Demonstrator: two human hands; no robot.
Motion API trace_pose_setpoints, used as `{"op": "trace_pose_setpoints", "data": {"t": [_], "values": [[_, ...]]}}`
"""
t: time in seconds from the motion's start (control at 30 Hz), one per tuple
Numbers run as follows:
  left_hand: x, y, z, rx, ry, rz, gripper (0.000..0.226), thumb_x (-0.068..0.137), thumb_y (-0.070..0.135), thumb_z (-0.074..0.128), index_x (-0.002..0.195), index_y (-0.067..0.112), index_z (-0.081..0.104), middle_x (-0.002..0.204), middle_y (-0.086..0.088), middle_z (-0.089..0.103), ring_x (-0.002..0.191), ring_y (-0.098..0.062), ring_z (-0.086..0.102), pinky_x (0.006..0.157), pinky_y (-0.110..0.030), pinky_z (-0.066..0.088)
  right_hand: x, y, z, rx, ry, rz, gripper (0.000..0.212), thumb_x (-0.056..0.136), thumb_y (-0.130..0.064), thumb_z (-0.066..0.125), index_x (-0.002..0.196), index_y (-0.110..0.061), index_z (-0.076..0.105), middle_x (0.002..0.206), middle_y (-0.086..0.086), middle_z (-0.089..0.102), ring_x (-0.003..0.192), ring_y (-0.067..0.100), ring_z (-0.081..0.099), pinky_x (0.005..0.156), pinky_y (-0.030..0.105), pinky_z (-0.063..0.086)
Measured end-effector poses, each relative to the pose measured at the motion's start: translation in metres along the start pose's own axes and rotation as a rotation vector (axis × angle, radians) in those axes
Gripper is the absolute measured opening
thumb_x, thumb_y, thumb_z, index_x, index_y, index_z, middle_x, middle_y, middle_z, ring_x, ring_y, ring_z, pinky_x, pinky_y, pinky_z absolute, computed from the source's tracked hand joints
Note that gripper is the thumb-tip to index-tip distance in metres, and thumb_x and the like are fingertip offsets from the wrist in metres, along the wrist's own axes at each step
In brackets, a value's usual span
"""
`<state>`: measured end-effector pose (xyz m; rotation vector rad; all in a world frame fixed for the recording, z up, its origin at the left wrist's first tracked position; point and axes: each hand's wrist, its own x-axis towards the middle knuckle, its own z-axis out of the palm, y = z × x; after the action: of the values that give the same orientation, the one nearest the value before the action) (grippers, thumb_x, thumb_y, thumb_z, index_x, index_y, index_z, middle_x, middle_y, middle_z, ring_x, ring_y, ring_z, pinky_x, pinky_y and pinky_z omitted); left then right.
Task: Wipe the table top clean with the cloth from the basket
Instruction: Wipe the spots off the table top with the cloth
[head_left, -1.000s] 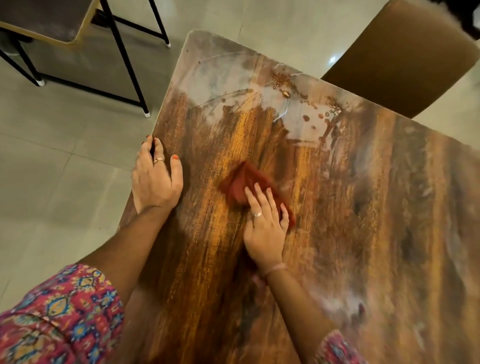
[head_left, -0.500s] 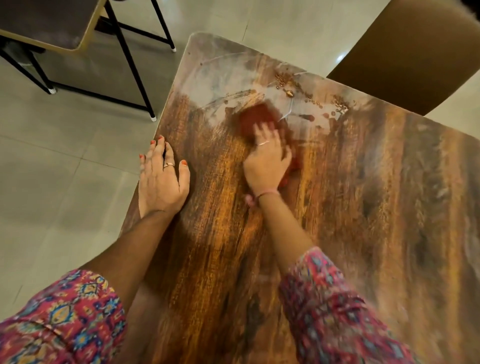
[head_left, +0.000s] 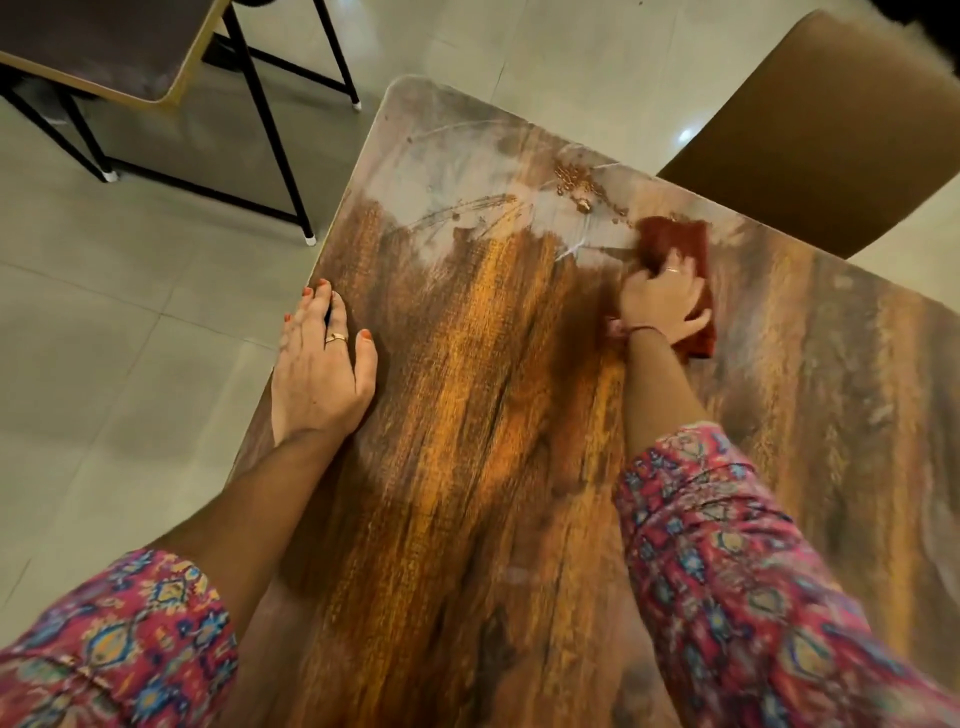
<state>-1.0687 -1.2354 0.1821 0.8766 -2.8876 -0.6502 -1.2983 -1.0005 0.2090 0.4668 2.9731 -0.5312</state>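
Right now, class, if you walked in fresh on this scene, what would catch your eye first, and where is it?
The red cloth stands out first, pressed under the right hand near the table's far edge. Just left of it sits a cluster of brown droplets on the wooden table top. The left hand rests flat on the table's left edge.

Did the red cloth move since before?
Yes. The red cloth under the right hand slid away from the person and rightward, from mid-table up beside the crumbs near the table's far edge.
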Motion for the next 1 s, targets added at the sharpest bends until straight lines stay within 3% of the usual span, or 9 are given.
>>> {"op": "trace_pose_setpoints", "data": {"t": [0.2, 0.33, 0.43, 0.6, 0.7, 0.9, 1.0], "values": [[0.0, -0.001, 0.001, 0.006, 0.002, 0.001, 0.06, 0.095, 0.035, 0.028, 0.142, -0.001, 0.034, 0.153, -0.015, 0.028, 0.141, -0.03, 0.024, 0.116, -0.041, 0.016, -0.15, -0.035, 0.055, -0.019, -0.164, -0.807, 0.039, 0.092, -0.032, 0.05, 0.131, -0.031, 0.053, 0.145, -0.009, 0.046, 0.14, 0.014, 0.032, 0.115, 0.045, 0.009], [0.001, -0.002, 0.002, 0.009, -0.002, 0.006, 0.061, 0.094, 0.036, 0.027, 0.142, 0.0, 0.035, 0.153, -0.015, 0.028, 0.142, -0.028, 0.023, 0.117, -0.041, 0.016, -0.147, -0.032, 0.055, -0.086, -0.275, -1.107, 0.036, 0.092, -0.03, 0.05, 0.128, -0.036, 0.054, 0.142, -0.015, 0.048, 0.138, 0.01, 0.035, 0.114, 0.044, 0.011], [0.002, -0.003, 0.003, 0.003, -0.001, 0.002, 0.061, 0.095, 0.038, 0.026, 0.143, 0.001, 0.033, 0.154, -0.013, 0.027, 0.142, -0.027, 0.022, 0.116, -0.039, 0.014, -0.102, -0.057, 0.055, -0.094, -0.317, -1.125, 0.038, 0.094, -0.028, 0.048, 0.131, -0.036, 0.052, 0.144, -0.016, 0.045, 0.139, 0.009, 0.032, 0.114, 0.045, 0.013], [0.001, -0.003, 0.003, 0.009, -0.002, 0.011, 0.061, 0.096, 0.039, 0.025, 0.145, 0.003, 0.031, 0.155, -0.011, 0.025, 0.143, -0.023, 0.02, 0.118, -0.035, 0.01, -0.035, -0.148, 0.071, -0.068, -0.305, -0.817, 0.042, 0.098, -0.031, 0.041, 0.14, -0.04, 0.041, 0.153, -0.015, 0.031, 0.144, 0.011, 0.02, 0.115, 0.045, 0.005], [0.001, -0.004, 0.002, 0.008, -0.002, 0.013, 0.061, 0.096, 0.039, 0.025, 0.145, 0.003, 0.032, 0.154, -0.011, 0.026, 0.143, -0.023, 0.02, 0.118, -0.035, 0.009, -0.036, -0.167, 0.08, -0.107, -0.284, -0.74, 0.044, 0.1, -0.033, 0.035, 0.144, -0.04, 0.034, 0.157, -0.014, 0.023, 0.146, 0.012, 0.013, 0.116, 0.047, 0.002], [0.003, -0.002, 0.001, 0.019, 0.006, 0.008, 0.059, 0.095, 0.037, 0.028, 0.14, 0.001, 0.039, 0.15, -0.015, 0.034, 0.14, -0.027, 0.028, 0.116, -0.038, 0.014, -0.136, -0.083, 0.068, 0.019, -0.324, -1.073, 0.038, 0.095, -0.039, 0.047, 0.132, -0.037, 0.052, 0.146, -0.015, 0.044, 0.141, 0.009, 0.028, 0.114, 0.041, 0.009], [0.003, 0.0, -0.001, 0.043, -0.007, 0.019, 0.061, 0.094, 0.038, 0.025, 0.139, 0.0, 0.04, 0.149, -0.017, 0.035, 0.14, -0.028, 0.028, 0.116, -0.036, 0.012, -0.138, -0.079, 0.07, -0.001, -0.32, -1.092, 0.034, 0.094, -0.035, 0.049, 0.128, -0.038, 0.055, 0.142, -0.018, 0.047, 0.139, 0.007, 0.031, 0.114, 0.041, 0.012]]}}
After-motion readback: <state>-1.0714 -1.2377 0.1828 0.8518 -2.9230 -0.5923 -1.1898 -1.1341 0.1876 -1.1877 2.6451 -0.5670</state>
